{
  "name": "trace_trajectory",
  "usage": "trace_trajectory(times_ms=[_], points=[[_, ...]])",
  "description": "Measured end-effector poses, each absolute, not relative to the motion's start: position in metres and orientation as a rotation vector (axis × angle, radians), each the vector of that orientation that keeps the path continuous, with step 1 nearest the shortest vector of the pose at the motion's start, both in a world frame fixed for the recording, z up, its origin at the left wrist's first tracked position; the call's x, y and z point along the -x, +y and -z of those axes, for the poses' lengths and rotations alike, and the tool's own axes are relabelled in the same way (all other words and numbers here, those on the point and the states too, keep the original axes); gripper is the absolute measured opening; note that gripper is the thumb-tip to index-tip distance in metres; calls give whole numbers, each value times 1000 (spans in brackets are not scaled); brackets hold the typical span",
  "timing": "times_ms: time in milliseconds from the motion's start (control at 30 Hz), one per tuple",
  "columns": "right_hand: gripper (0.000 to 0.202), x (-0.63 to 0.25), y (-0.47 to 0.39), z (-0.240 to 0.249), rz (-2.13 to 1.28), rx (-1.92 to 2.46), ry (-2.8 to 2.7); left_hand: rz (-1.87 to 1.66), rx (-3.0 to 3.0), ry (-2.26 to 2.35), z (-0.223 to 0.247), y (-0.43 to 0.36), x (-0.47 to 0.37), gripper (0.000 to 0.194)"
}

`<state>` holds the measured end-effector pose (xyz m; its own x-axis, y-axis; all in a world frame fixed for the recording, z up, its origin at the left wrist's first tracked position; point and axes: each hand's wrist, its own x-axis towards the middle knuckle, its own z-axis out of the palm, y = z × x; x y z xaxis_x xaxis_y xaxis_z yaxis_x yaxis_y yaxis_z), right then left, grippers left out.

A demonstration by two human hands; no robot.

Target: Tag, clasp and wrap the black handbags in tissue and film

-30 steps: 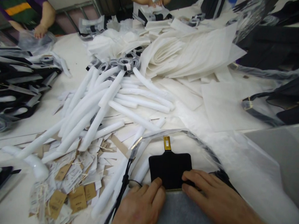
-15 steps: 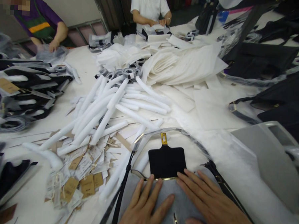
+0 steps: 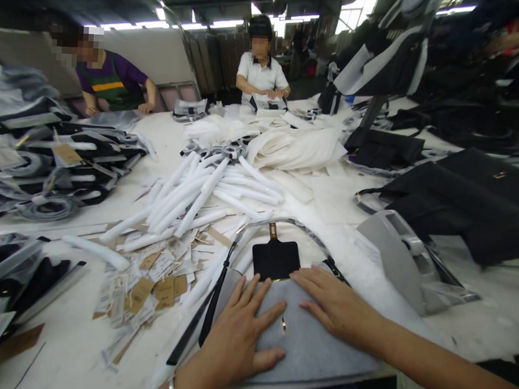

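A grey, soft-looking handbag [image 3: 316,360] lies on the table close to my body. My left hand [image 3: 239,333] rests flat on its left part, fingers spread. On the upper right part lies my right hand [image 3: 332,303], palm down with the fingers stretched out. Between them a small gold clasp [image 3: 284,324] shows on the grey surface. A black flap tab [image 3: 276,259] with a gold fitting [image 3: 273,230] extends from the bag's zipped top edge. The handle [image 3: 303,227], wrapped in clear plastic, arches beyond the tab.
White foam tubes [image 3: 185,196] and paper tags [image 3: 141,293] lie ahead and to the left. Black bags [image 3: 56,160] are piled at left; more black bags [image 3: 468,194] and a grey plastic holder [image 3: 395,254] are at right. Two people [image 3: 263,73] work across the table.
The view has tilted up and shows more of the room. Both hands stay flat on the handbag. The person at left has moved their hands apart.
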<state>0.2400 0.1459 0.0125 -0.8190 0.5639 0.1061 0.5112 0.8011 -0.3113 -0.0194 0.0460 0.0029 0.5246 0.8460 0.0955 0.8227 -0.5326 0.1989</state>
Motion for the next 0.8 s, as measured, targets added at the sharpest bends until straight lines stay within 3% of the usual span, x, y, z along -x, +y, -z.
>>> trace_trajectory(times_ms=[67,400,633,800], points=[[30,-237,156,-20,-388,909,-2831,-294,-2625,1448,-3,45,19,70],[32,-247,218,-36,-434,985,-3042,-333,-2482,1403,6,42,21,71],[30,-203,222,-40,-455,1184,-2752,-370,-2430,1393,4,41,21,71],[31,-159,238,-23,-696,1224,-2553,-411,-2458,1401,5,40,22,71]])
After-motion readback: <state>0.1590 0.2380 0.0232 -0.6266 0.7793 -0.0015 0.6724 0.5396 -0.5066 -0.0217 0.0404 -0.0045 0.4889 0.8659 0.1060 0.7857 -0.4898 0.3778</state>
